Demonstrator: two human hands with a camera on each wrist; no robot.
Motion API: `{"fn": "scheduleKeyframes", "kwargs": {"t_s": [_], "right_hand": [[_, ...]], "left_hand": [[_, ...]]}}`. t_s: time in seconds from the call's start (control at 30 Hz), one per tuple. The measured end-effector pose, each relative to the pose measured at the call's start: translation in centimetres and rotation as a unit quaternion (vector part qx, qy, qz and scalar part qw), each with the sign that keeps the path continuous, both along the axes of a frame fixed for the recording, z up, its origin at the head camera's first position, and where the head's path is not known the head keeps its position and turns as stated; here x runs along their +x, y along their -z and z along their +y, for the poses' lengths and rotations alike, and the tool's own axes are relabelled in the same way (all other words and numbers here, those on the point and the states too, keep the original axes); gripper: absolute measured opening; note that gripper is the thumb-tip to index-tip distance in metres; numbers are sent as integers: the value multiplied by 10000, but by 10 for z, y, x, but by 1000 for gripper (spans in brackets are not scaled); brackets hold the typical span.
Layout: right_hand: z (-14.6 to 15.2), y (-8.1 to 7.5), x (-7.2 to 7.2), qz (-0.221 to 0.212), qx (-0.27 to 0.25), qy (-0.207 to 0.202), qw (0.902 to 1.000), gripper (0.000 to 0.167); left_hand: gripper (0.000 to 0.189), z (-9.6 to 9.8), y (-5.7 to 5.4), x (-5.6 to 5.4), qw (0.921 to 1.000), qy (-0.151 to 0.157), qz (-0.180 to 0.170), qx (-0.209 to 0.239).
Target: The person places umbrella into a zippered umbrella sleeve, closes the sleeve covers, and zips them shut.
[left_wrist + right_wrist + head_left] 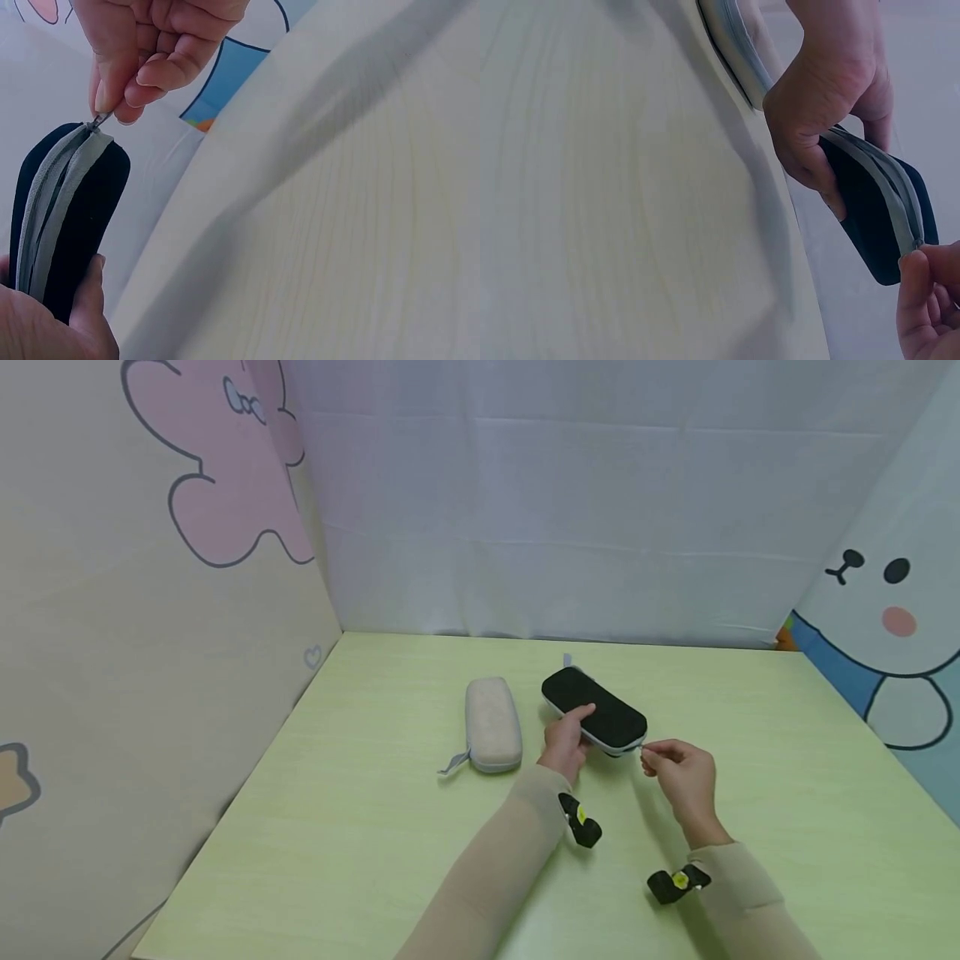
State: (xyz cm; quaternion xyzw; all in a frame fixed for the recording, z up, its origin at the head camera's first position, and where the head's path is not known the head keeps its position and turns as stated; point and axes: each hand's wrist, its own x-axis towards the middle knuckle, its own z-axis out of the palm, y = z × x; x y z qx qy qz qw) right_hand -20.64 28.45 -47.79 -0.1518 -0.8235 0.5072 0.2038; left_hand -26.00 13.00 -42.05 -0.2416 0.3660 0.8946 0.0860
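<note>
A black zippered case [600, 706] with a light grey zipper band is held above the table by my left hand [566, 745], its thumb on the top face and fingers beneath. At the case's near right corner, my right hand [684, 777] pinches the zipper pull [100, 118] between thumb and fingertips. In the left wrist view the zipper band [71, 172] runs along the side, with a narrow dark gap between its two edges. A light grey loop sticks out at the case's far end in the head view.
A beige zippered case [492, 722] lies on the pale green table [337, 852] to the left of my left hand, its fabric tab [454, 763] pointing toward the near left. A white curtain [570, 510] hangs behind the table, with cartoon-printed walls at both sides.
</note>
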Motion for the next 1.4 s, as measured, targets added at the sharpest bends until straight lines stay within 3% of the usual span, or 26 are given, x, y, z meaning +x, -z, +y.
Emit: {"fn": "scheduleKeyframes", "kwargs": {"t_s": [0.4, 0.63, 0.9, 1.13, 1.27, 1.4], "right_hand": [[-9, -3, 1, 222, -20, -112, 9997, 8], [-14, -4, 1, 113, -55, -142, 9998, 8], [-21, -7, 11, 181, -114, -270, 9994, 8], [-12, -26, 16, 281, -419, -256, 9984, 6], [-11, -45, 20, 65, -244, 39, 9997, 8], [-16, -66, 26, -203, 53, 278, 9994, 12]], "left_hand": [[49, -2, -3, 0, 9999, -126, -43, 41], [50, -2, -3, 0, 9997, -199, -98, -105], [45, 0, 0, 4, 9997, -187, -70, -125], [49, -3, 1, 5, 9999, 116, 42, 116], [44, -8, 0, 3, 9983, 445, 190, 312], [36, -12, 3, -2, 9974, 586, 288, 289]]}}
